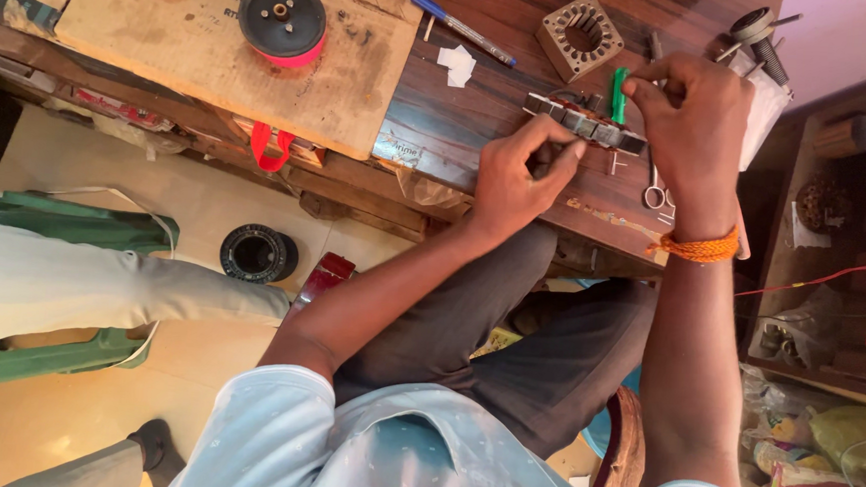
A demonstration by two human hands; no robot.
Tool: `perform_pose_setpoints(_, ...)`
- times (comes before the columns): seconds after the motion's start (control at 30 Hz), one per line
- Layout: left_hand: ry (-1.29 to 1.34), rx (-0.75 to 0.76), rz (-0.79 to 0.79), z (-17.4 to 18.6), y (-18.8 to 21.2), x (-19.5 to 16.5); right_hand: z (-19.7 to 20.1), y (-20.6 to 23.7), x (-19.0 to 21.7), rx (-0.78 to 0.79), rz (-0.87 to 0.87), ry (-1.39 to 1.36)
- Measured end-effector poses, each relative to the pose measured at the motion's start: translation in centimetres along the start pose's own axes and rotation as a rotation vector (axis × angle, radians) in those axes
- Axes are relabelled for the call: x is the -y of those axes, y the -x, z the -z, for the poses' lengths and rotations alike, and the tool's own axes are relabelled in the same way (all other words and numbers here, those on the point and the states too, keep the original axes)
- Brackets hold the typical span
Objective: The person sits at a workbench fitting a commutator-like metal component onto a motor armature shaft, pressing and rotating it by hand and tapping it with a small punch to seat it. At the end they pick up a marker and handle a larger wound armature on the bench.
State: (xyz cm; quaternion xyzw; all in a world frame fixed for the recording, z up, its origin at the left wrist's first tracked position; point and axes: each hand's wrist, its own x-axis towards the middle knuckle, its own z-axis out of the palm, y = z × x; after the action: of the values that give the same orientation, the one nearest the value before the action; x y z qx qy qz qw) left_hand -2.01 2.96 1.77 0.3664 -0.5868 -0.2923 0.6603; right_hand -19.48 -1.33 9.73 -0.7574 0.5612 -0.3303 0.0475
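While on stator [586, 124], both hands [517, 183].

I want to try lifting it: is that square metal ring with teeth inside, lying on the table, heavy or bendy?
The square metal ring looks thick and solid, so it is probably heavy for its size and stiff. It lies flat with square corners on the dark table, so it likely would not roll. Its inner teeth may feel sharp.
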Motion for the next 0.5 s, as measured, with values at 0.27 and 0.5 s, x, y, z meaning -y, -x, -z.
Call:
perform_pose_setpoints(0.27,-0.267,0.429,-0.593,3.3,-6.2,1.7,3.1,2.9,1.2,-0.092,-0.125,-0.008)
perform_pose_setpoints(0.5,-0.158,0.402,-0.408,2.9,-5.3,3.2,3.0,6.3,4.9,-0.024,-0.240,-0.147)
